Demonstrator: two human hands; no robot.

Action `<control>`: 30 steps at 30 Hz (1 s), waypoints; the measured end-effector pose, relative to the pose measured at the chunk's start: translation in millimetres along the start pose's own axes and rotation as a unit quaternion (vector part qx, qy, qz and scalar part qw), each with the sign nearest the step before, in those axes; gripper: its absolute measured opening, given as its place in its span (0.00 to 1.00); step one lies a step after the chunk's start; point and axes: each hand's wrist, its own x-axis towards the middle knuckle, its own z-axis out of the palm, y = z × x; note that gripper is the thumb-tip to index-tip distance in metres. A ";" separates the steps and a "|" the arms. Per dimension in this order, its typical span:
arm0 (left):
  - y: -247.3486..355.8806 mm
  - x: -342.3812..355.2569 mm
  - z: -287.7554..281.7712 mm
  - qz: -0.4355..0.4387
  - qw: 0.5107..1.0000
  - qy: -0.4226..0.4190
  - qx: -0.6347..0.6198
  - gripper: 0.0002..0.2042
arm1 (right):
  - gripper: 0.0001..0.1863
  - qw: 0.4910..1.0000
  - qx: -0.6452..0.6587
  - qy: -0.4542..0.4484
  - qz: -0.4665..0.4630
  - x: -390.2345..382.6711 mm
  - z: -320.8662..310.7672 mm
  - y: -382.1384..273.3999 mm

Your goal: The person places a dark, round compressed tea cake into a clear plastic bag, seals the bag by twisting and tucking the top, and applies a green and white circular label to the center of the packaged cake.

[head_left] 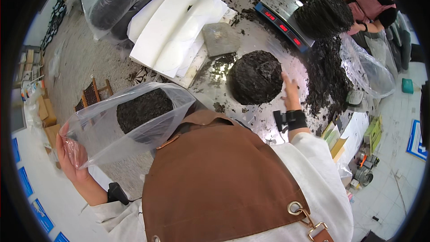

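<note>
My left hand (73, 160) is closed round the end of a clear plastic bag (96, 125) at the left. Inside that bag lies a dark lump of pressed leafy material (144, 110), close to the bag's mouth at the table edge. A round cake of the same dark leafy stuff (256, 78) sits on the metal tabletop in front of me. At its right side is my right hand (291, 90), fingers stretched out and near or touching the cake; whether they touch is hard to tell.
A digital scale (282, 11) stands at the far right. Beside it another person's hands (357, 28) are at a tall dark pressed stack (323, 13). White sheets (179, 27) and a grey square slab (221, 39) lie ahead. Loose dark leaves (329, 76) cover the table's right.
</note>
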 end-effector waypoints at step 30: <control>-0.3 14.5 -52.1 -0.002 0.991 -0.132 -0.034 0.18 | 0.38 0.913 -0.303 0.130 -0.241 28.4 32.7 -11.8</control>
